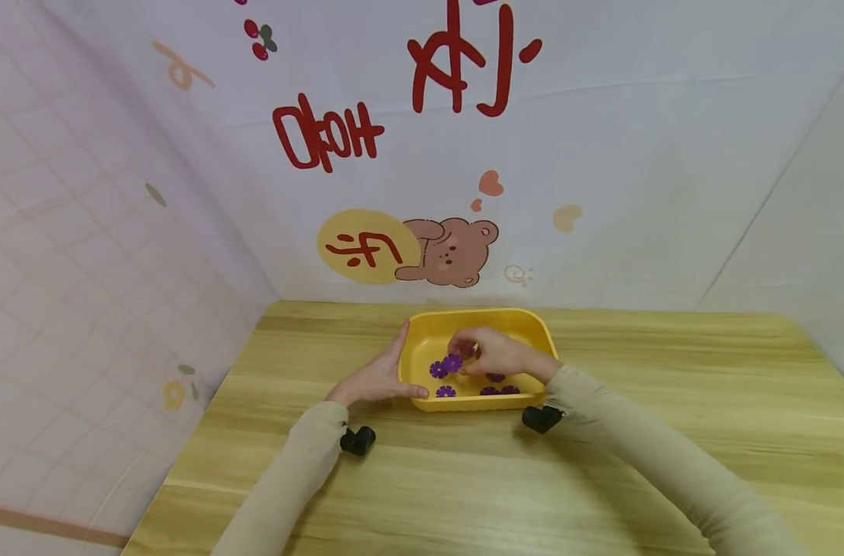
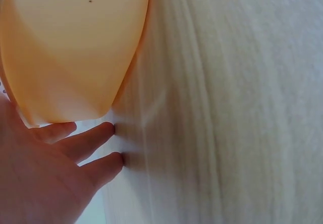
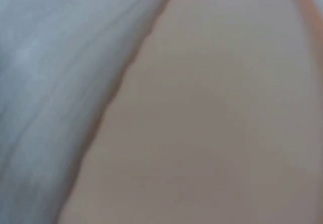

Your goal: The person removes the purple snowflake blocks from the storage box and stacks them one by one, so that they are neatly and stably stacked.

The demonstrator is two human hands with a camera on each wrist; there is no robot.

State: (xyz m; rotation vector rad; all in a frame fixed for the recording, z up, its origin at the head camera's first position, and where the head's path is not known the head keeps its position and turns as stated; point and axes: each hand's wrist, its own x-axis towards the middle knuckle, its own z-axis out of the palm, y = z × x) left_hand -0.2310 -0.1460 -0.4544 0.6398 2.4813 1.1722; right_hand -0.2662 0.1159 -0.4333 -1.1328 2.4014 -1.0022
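A yellow plastic tub point(image 1: 473, 405) stands near the back edge of the table, with several purple notched flower-shaped discs point(image 1: 445, 392) on its floor. My left hand point(image 1: 376, 378) braces the tub's left end, thumb along the front rim. In the left wrist view its fingers point(image 2: 98, 141) are spread and fairly straight beside the end wall. Inside the tub, my right hand point(image 1: 494, 351) has its fingers bent and pinches a purple disc point(image 1: 452, 363); the fingers partly cover other discs. The right wrist view shows only blurred sleeve point(image 3: 60, 82) and pale tub surface point(image 3: 202, 108).
The tub rests on a light wooden table point(image 1: 435, 479). Behind it hangs a white cloth backdrop point(image 1: 637, 193) with a printed bear and red characters. A black wrist camera point(image 1: 357, 441) is on the left forearm, another point(image 1: 543, 419) on the right, close to the tub's front.
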